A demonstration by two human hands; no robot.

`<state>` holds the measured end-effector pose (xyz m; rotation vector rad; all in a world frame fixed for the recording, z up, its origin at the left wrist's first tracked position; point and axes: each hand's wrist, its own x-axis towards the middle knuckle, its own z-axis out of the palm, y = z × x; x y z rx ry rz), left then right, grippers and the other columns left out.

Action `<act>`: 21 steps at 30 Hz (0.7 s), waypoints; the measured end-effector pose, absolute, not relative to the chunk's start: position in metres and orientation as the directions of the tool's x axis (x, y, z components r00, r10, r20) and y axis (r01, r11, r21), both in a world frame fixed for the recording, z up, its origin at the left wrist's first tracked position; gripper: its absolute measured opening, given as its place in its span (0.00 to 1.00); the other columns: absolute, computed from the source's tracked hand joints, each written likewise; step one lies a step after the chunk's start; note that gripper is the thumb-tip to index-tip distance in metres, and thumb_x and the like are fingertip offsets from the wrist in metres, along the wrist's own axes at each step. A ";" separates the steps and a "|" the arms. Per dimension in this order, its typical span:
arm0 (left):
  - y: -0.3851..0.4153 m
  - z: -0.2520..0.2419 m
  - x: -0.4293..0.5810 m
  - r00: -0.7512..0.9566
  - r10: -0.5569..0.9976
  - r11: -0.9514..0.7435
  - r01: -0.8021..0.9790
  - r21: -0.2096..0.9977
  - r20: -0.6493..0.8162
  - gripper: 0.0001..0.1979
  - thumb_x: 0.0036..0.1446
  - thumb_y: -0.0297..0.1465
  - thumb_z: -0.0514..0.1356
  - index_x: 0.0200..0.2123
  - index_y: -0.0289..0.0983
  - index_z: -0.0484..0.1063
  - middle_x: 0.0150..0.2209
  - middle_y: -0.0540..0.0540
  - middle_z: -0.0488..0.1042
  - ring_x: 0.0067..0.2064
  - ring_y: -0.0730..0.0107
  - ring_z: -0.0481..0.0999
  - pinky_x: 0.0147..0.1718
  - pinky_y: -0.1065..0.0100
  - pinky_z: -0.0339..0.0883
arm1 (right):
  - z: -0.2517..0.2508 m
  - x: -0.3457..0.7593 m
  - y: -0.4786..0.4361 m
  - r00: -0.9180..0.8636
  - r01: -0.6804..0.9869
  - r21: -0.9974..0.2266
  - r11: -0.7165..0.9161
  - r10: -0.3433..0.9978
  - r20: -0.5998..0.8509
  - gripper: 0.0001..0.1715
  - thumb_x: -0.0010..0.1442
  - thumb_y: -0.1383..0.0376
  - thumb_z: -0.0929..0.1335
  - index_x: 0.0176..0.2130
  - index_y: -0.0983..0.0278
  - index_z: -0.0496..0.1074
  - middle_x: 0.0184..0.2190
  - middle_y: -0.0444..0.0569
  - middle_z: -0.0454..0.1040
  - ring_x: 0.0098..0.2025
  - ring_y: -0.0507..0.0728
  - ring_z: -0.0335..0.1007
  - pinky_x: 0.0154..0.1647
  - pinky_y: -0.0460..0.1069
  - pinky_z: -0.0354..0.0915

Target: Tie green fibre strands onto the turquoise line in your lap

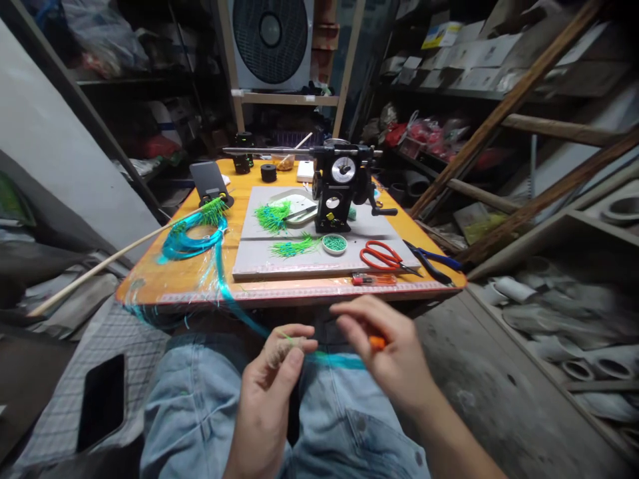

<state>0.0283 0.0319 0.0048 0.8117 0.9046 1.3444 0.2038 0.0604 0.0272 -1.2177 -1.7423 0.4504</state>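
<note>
My left hand [272, 372] is over my lap in front of the low table, its thumb and fingers pinched on a thin green strand at the end of a teal cord [234, 303]. That cord runs up over the orange table [150, 283] edge to a teal coil [187, 241]. My right hand [384, 349] is just to the right, fingers curled round a small orange tool [377, 342] that is mostly hidden in the palm. Both hands hover close together above my blue jeans.
On the table stand a black hand-crank winder [339, 189], green strand bundles [272, 216], a dish of green beads [334, 243], orange scissors [382, 256], blue-handled pliers [434, 261] and an orange lighter [373, 279]. A dark phone [102, 402] lies at my left. A long stick [100, 266] leans off the table's left.
</note>
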 end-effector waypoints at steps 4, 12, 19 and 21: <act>0.035 0.003 0.020 -0.059 0.998 0.013 -0.384 0.923 -0.039 0.09 0.54 0.39 0.69 0.30 0.39 0.84 0.37 0.46 0.79 0.44 0.66 0.76 0.47 0.74 0.67 | 0.044 0.266 0.110 -0.022 0.909 -0.356 0.216 0.878 0.477 0.15 0.66 0.65 0.63 0.44 0.63 0.78 0.43 0.55 0.77 0.45 0.62 0.75 0.46 0.53 0.68; 0.032 0.008 0.019 -0.041 0.999 0.003 -0.423 0.906 -0.022 0.14 0.58 0.39 0.65 0.24 0.37 0.77 0.30 0.45 0.77 0.41 0.61 0.75 0.46 0.66 0.68 | 0.056 0.309 0.172 -0.216 0.948 -0.193 0.254 0.956 0.197 0.17 0.59 0.71 0.67 0.46 0.61 0.80 0.47 0.54 0.78 0.46 0.62 0.75 0.46 0.50 0.67; 0.036 0.002 0.025 -0.071 0.997 -0.054 -0.468 0.882 0.023 0.17 0.58 0.39 0.64 0.20 0.38 0.73 0.26 0.47 0.72 0.38 0.61 0.71 0.42 0.67 0.65 | 0.055 0.322 0.166 -0.214 0.952 -0.182 0.244 0.962 0.169 0.15 0.60 0.74 0.64 0.40 0.63 0.79 0.48 0.53 0.75 0.46 0.57 0.74 0.48 0.48 0.65; 0.036 0.002 0.026 -0.054 0.998 -0.037 -0.442 0.896 0.014 0.17 0.59 0.39 0.64 0.20 0.38 0.72 0.27 0.46 0.71 0.39 0.61 0.71 0.42 0.67 0.64 | 0.051 0.323 0.166 -0.127 0.970 -0.182 0.161 0.974 0.186 0.13 0.63 0.69 0.64 0.44 0.67 0.76 0.46 0.57 0.76 0.46 0.59 0.74 0.47 0.49 0.66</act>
